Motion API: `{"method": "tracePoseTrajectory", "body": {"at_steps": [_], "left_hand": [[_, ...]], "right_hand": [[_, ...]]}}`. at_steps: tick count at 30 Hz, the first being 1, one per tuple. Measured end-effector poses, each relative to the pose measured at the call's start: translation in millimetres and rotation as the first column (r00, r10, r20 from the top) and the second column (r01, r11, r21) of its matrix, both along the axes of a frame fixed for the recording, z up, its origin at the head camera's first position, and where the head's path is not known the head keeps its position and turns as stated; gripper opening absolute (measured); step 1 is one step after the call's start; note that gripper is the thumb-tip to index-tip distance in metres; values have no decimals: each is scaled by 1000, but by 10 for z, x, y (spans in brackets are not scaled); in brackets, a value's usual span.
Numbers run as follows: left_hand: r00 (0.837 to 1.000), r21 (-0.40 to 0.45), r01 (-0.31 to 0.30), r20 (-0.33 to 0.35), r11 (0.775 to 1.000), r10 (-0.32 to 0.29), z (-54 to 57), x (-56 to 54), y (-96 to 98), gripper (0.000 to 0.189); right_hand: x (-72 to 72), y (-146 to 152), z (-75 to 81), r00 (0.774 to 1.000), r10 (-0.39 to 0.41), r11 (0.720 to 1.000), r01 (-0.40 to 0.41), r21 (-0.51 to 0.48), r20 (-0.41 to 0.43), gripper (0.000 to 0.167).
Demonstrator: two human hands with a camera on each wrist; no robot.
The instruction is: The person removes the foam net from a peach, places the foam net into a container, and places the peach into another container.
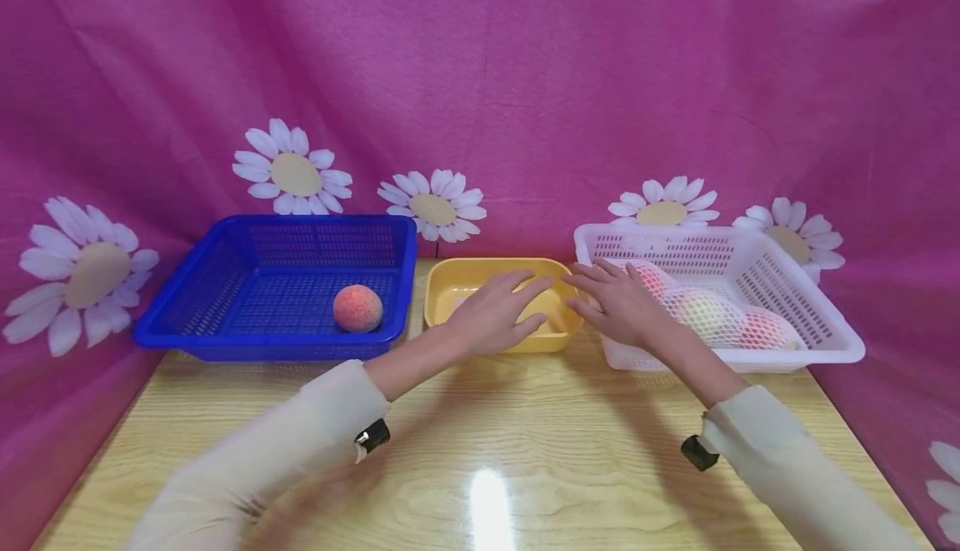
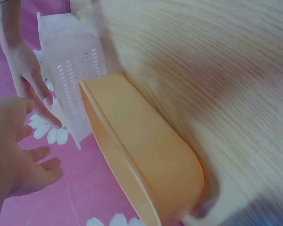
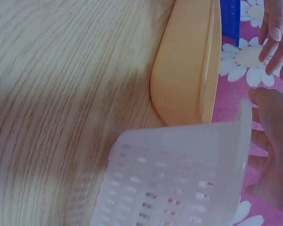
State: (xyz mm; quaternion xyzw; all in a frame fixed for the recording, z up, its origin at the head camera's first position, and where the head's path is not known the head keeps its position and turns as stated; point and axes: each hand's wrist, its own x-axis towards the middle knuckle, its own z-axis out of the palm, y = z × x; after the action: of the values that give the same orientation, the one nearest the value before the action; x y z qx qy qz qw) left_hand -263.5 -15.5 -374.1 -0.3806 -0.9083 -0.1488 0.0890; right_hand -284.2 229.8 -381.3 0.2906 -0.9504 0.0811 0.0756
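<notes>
My left hand (image 1: 495, 311) hovers over the yellow tray (image 1: 442, 272), fingers spread and nothing held. Close to it, my right hand (image 1: 626, 305) is above the left rim of the white basket (image 1: 832, 318), also with loose fingers and no object in them. In that basket lie round fruits in white foam nets: a reddish one (image 1: 652, 278), a pale yellow one (image 1: 705, 313) and another reddish one (image 1: 761, 330). A bare peach-like fruit (image 1: 357, 309) sits at the front right inside the blue basket (image 1: 262, 341). Part of the tray's inside is hidden by the left hand.
All three containers stand in a row along the back of the wooden table (image 1: 540, 434). Directly behind them hangs a magenta cloth (image 1: 525, 101) with printed daisies. The yellow tray sits between the two baskets, near both.
</notes>
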Motion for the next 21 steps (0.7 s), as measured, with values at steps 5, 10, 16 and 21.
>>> {"method": "tracePoseTrajectory", "body": {"at_steps": [5, 10, 16, 21], "left_hand": [[1000, 0, 19, 0, 1000, -19, -43, -7, 126, 54], [1000, -3, 24, -2, 1000, -24, -52, 12, 244, 52], [999, -47, 49, 24, 998, -48, -52, 17, 357, 53], [998, -86, 58, 19, 995, -56, -88, -2, 447, 54]], "right_hand": [[10, 90, -2, 1000, -31, 1000, 31, -1, 1, 46], [17, 163, 4, 997, -67, 998, 67, 6, 24, 46], [18, 277, 2, 992, -112, 994, 111, 24, 63, 46], [4, 368, 8, 988, -133, 991, 132, 21, 78, 46]]}}
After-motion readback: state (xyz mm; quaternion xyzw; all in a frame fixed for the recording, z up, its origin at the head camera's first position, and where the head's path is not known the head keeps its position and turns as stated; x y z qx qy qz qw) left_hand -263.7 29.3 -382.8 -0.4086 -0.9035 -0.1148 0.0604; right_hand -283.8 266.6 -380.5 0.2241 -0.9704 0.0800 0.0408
